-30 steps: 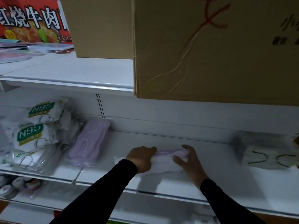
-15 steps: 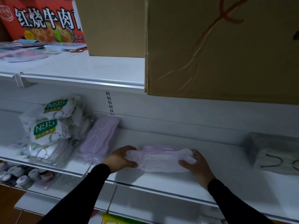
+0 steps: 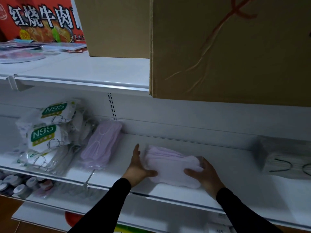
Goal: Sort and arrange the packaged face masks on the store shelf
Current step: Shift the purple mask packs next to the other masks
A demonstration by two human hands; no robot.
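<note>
While we hold the pink mask pack (image 3: 171,167) on the shelf (image 3: 235,195):
left hand (image 3: 137,167) flat against its left end; right hand (image 3: 204,174) grips the right end.

A big box (image 3: 235,47) of brown card, with a red scrawl on its front, is high above the right hand (image 3: 204,174). A second box (image 3: 116,27), also brown, stands above the left hand (image 3: 137,170) and further back. Far up and to the left of the left hand is a red carton (image 3: 38,22) with white Chinese characters and a food picture. Flat packets (image 3: 21,54) lie in front of it. Below and left of the left hand, small jars (image 3: 20,187) with pale lids stand close together. Under them some brown floor (image 3: 8,211) shows.
</note>
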